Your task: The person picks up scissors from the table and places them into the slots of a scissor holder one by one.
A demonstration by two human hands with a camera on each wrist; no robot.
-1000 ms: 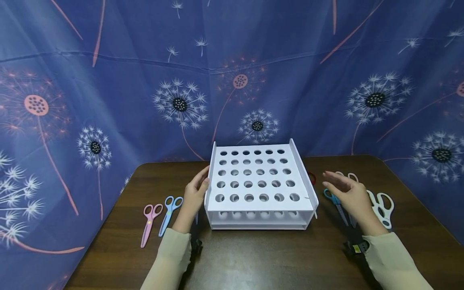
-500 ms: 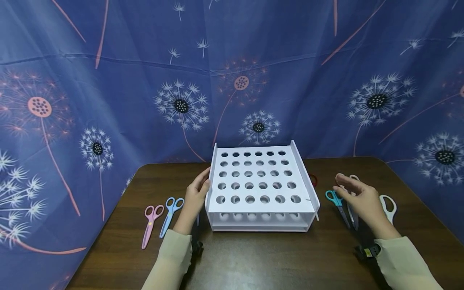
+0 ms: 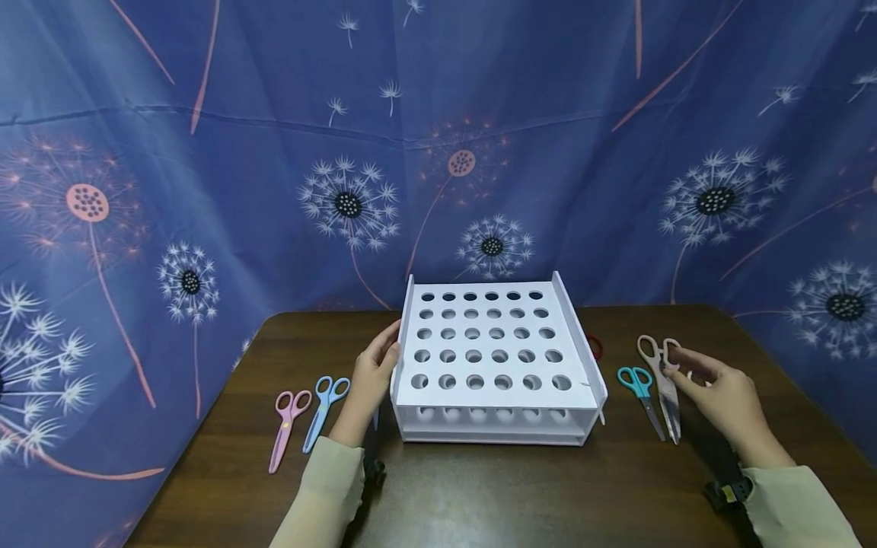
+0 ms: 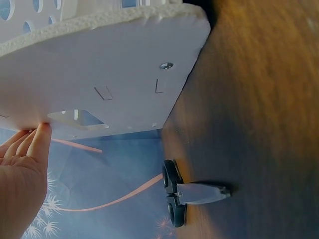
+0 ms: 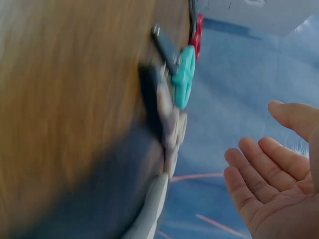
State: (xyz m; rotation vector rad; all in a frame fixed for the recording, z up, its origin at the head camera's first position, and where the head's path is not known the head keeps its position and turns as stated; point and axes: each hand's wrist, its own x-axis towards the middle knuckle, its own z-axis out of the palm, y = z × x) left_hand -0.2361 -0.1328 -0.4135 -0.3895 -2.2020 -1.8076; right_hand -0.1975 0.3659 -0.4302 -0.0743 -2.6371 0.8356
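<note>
A white rack [image 3: 489,399] with rows of round holes in its top stands mid-table. My left hand [image 3: 373,375] rests against its left side; in the left wrist view, straight fingertips touch the side panel [image 4: 124,74] next to a cut-out slot. To the right, my right hand [image 3: 729,399] hovers with fingers extended and nothing held. Just left of it lie white-handled scissors [image 3: 668,396] and teal-handled scissors [image 3: 637,384]. Another white-handled pair [image 5: 152,209] is mostly hidden under this hand in the head view. The right wrist view shows the palm and spread thumb.
Pink scissors [image 3: 284,434] and blue scissors [image 3: 323,411] lie left of my left arm. Dark-handled scissors [image 4: 174,194] sit beside the rack's left side. A red handle [image 3: 594,347] shows behind its right side. A blue patterned cloth [image 3: 438,152] hangs behind the table.
My right hand has moved rightward, away from the rack and past the teal and white scissors, uncovering them. My left hand stays at the rack. The head view has shifted slightly.
</note>
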